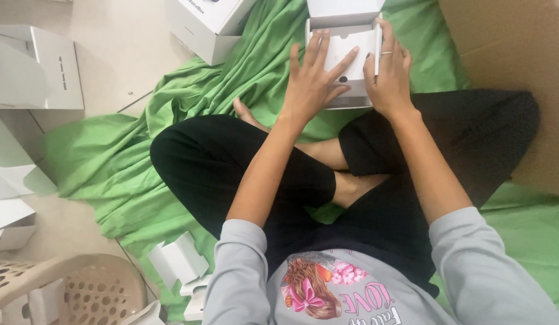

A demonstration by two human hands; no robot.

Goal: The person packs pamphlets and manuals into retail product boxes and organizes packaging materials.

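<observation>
Hands are seen at work over a small white carton [345,36] that rests on green cloth [189,120] just beyond the crossed legs [231,162] of a seated person. The left hand [312,81] is laid flat, fingers spread and extended, pressing on a white cardboard insert [351,51] inside the carton; nothing is gripped by it. The right hand [389,75] is curled against the carton's right wall, a thin white flap [378,45] being held upright between thumb and fingers. A ring is worn on one finger.

Progress, as judged from the layout: the carton is already folded into shape, its lid [342,7] is open and tipped back, and the insert is mostly seated but is not yet pushed level. A dark round spot shows near the insert's lower edge; what it is cannot be told. Lid closure appears outstanding.

Surroundings: a larger white box [210,24] is placed on the cloth to the upper left, further white boxes [39,66] are stacked on the floor at the left edge, loose folded card pieces [177,259] are scattered near the knee, and a beige perforated plastic chair [81,289] is noted at lower left. A brown cardboard sheet [514,54] is laid at the right.
</observation>
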